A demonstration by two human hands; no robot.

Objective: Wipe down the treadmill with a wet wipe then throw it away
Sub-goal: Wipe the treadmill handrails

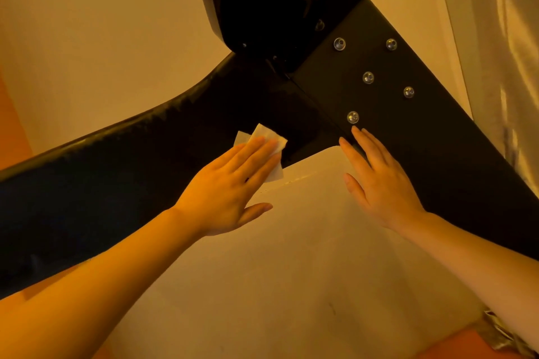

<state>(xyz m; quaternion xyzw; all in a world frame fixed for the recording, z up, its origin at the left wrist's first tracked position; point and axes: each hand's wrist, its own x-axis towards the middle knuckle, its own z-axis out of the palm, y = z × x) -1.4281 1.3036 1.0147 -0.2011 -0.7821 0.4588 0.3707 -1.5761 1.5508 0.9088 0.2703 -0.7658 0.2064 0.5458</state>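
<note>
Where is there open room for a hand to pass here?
Free: the pale surface between both forearms, below the black frame. Crowded: the frame junction, where the left hand presses the wipe and the right hand touches the bolted plate.

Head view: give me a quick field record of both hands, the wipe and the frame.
left hand: flat, straight fingers pressing the white wet wipe on the black treadmill frame
right hand: open, fingertips resting on the black bolted metal plate
bolts: five silver bolt heads on that plate
wipe status: in use, not yet discarded
</note>
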